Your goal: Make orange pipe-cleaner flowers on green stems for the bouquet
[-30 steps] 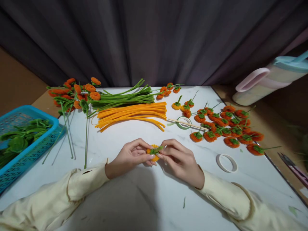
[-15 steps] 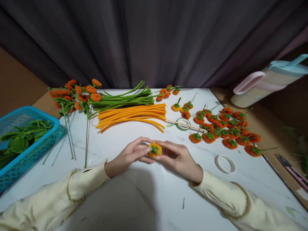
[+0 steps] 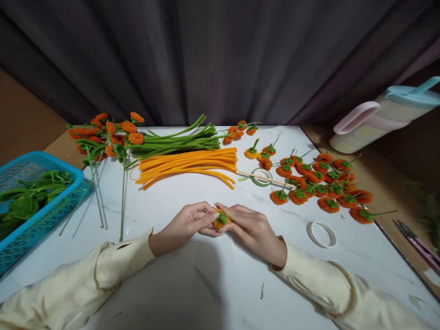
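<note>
Between my two hands, over the front middle of the table, is a small yellow-orange pipe-cleaner flower (image 3: 222,221) with a green centre facing up. My left hand (image 3: 194,221) pinches it from the left, thumb on top near the green part. From the right, the fingers of my right hand (image 3: 252,227) close on its edge and partly cover it. Beyond my hands lie a bundle of orange pipe cleaners (image 3: 189,166) and a bundle of green pipe cleaners (image 3: 178,142).
Several finished orange flowers (image 3: 314,176) lie at the right, others (image 3: 103,133) at the back left. A blue basket (image 3: 79,176) holds green leaves. Also around are a green tape roll (image 3: 261,178), a white ring (image 3: 322,234), pliers (image 3: 417,243) and a tumbler (image 3: 385,117).
My right hand has closed in on the flower, its fingers now covering more of the right side. The flower has tilted slightly; my left hand stays nearly in place.
</note>
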The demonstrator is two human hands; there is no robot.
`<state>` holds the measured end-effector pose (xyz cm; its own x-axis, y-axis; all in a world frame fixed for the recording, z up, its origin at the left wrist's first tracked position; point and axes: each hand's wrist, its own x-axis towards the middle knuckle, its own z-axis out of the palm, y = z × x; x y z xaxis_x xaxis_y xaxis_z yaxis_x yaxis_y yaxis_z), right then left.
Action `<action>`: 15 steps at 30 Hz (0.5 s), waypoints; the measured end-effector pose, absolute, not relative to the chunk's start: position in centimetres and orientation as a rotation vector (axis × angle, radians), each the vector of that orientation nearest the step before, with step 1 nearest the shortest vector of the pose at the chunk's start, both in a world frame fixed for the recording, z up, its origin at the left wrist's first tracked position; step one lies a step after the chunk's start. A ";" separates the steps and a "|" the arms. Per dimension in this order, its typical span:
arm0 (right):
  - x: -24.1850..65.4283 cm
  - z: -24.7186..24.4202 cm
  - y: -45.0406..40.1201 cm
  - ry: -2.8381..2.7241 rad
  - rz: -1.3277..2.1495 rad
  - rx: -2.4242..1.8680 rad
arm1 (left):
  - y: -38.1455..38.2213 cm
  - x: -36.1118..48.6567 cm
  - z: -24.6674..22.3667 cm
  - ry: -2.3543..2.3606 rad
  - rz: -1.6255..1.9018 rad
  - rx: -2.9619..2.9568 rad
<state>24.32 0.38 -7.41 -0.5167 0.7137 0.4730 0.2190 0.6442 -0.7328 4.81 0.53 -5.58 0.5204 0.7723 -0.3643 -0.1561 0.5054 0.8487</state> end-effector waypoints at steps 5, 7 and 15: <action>24.4 -7.0 0.3 -2.015 0.768 -0.782 | 0.7 4.7 -5.4 0.794 0.672 0.825; 24.3 -6.8 0.3 -1.967 0.761 -0.815 | 0.8 4.6 -5.3 0.769 0.668 0.803; 24.0 -6.5 0.2 -1.956 0.824 -0.802 | 0.6 4.7 -5.1 0.649 0.517 0.661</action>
